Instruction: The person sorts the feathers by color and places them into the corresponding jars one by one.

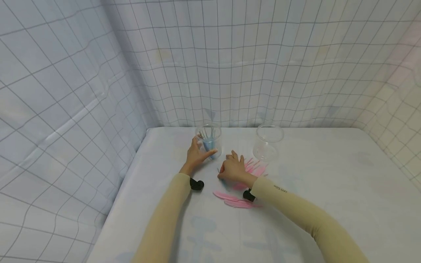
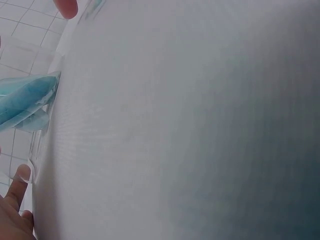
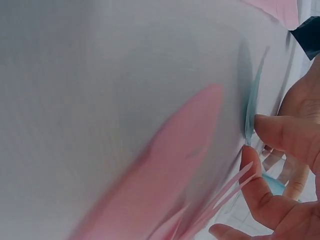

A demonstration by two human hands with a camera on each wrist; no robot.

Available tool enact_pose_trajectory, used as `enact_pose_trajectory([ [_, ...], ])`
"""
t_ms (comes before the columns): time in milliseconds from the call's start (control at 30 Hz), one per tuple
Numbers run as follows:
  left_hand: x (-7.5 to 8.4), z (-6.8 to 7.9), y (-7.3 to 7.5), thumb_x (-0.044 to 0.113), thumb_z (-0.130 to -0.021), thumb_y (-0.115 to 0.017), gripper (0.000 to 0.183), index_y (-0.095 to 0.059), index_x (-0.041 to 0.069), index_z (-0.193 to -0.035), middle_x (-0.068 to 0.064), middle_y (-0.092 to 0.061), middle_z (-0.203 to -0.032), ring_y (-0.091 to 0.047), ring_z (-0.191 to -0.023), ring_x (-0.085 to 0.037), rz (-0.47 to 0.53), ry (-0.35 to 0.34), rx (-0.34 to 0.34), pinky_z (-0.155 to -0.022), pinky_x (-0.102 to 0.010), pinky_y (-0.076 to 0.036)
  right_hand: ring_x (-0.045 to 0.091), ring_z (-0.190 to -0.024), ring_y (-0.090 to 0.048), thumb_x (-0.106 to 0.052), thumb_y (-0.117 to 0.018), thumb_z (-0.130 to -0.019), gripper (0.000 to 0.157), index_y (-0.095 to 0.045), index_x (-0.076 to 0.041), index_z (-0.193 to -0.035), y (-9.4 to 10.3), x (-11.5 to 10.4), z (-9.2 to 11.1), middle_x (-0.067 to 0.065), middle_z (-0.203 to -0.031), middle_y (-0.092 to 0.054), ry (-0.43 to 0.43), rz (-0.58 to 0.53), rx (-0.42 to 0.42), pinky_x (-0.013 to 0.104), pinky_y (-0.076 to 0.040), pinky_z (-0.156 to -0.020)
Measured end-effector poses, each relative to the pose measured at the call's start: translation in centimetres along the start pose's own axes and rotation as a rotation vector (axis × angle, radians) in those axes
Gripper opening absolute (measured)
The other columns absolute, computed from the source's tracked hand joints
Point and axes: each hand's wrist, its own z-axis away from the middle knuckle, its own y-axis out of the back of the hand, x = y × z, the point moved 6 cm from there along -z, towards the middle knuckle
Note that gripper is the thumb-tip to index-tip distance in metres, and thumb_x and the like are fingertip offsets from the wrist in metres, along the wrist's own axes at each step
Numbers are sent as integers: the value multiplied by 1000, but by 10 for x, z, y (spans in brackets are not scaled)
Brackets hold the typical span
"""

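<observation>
The right hand (image 1: 231,170) pinches one slim pale-blue feather (image 3: 253,102) by its lower end between thumb and index finger, the other fingers fanned out and away; its arm comes in from the lower right, bent at the elbow. The left hand (image 1: 196,154) holds one round, clear plastic cup (image 1: 217,144) by its left side, thumb stretched across the front, fingers around behind; its arm reaches up from the lower left, nearly straight. That cup stands upright with several blue feathers (image 1: 209,144) inside, quills up, overlapping too much to count; a second clear plastic cup (image 1: 269,140) stands well to its right, making two. Two soft pink feathers (image 1: 237,204) lie nearest the person on the white table (image 1: 312,182); more pink feathers (image 1: 261,170) lie beside and beneath the right hand, partly hidden, so their number cannot be told.
</observation>
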Motion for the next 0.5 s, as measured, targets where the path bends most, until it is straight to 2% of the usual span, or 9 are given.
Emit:
enact_pose_trajectory([
  [167, 1, 1, 0, 46, -75, -78, 93, -22, 11, -141, -24, -41, -140, -42, -127, -33, -10, 0, 0, -101, -49, -34, 38, -139, -15, -31, -75, -80, 16, -68, -21, -69, -1, -3, 2, 17, -141, -42, -5, 53, -7, 64, -9, -105],
  [500, 1, 0, 0, 45, -76, -78, 95, -20, 10, -142, -23, -39, -141, -41, -128, -32, -17, -13, -2, -102, -48, -34, 40, -138, -17, -24, -70, -83, 14, -68, -18, -70, -1, -8, 6, 19, -138, -44, 40, 105, 9, 65, -12, -103],
])
